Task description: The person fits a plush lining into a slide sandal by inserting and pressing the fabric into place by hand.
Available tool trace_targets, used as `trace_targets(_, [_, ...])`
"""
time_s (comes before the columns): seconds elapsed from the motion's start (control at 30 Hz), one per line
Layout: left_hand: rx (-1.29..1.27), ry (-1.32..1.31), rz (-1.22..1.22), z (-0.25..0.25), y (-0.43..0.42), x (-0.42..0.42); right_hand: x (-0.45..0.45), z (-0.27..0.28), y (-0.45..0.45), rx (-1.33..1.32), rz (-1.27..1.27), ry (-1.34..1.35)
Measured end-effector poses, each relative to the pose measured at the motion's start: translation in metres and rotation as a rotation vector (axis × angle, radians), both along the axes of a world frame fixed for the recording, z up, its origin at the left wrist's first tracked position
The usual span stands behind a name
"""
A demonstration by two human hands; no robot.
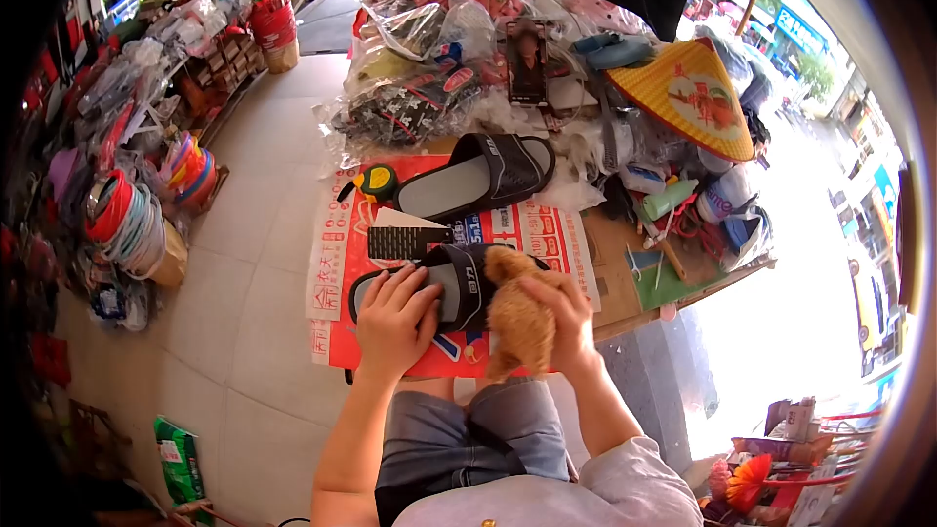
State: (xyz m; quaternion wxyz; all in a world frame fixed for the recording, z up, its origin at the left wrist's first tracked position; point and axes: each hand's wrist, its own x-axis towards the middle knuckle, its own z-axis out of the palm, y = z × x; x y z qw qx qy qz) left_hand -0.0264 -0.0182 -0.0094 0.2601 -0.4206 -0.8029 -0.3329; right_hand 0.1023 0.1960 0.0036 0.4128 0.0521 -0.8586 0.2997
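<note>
A black slide sandal with a grey footbed (454, 285) lies on a red and white printed sheet (332, 263). My left hand (395, 317) rests on its heel end with the fingers apart. My right hand (566, 312) is wrapped round a fluffy brown plush item (517, 317), which touches the sandal's other end and partly hides it. Beyond it lies a second black sandal (454, 185), with a yellow and green tape measure (376, 182) at its left. A black patterned card (400, 242) sits between the two sandals.
Plastic-wrapped goods (410, 102), a phone-like device (527, 63) and a yellow conical hat (688, 98) crowd the table's far part. Scissors (659, 268) lie at the right. Stacked goods (132, 224) line the left side; a green bag (178, 459) stands on the floor.
</note>
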Motion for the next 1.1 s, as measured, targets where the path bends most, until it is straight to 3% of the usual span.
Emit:
trace_targets(0.17, [0.018,-0.013,0.000,-0.004,0.002,0.000,0.015,0.027,0.016,-0.005,-0.184,0.015])
trace_targets(0.3, [0.004,0.020,0.009,-0.003,0.000,0.001,-0.001,0.034,-0.019,-0.047,0.124,0.010])
trace_targets(0.37, [-0.006,0.030,0.014,-0.002,-0.002,0.001,-0.012,0.008,-0.016,0.134,0.069,-0.070])
trace_targets(0.43, [-0.019,0.018,-0.002,-0.002,-0.002,0.000,-0.004,0.007,-0.011,-0.051,-0.006,-0.015])
trace_targets(0.6, [0.013,0.013,0.007,-0.004,0.002,-0.001,0.013,0.017,0.023,-0.095,-0.168,-0.068])
trace_targets(0.7, [-0.004,0.019,0.004,-0.002,0.000,0.001,0.000,0.036,0.000,-0.178,-0.128,0.081])
trace_targets(0.77, [-0.014,0.017,0.006,-0.001,-0.001,0.001,-0.016,0.035,-0.010,-0.114,0.083,-0.022])
trace_targets(0.9, [-0.004,0.021,-0.002,-0.001,0.000,-0.001,-0.025,0.021,-0.006,-0.235,0.163,-0.125])
trace_targets(1.0, [0.004,0.013,0.001,-0.004,0.001,0.001,-0.008,0.025,0.013,-0.234,0.053,-0.178])
trace_targets(1.1, [0.010,0.011,0.001,-0.005,0.001,0.000,-0.008,0.045,0.016,-0.064,-0.092,-0.003])
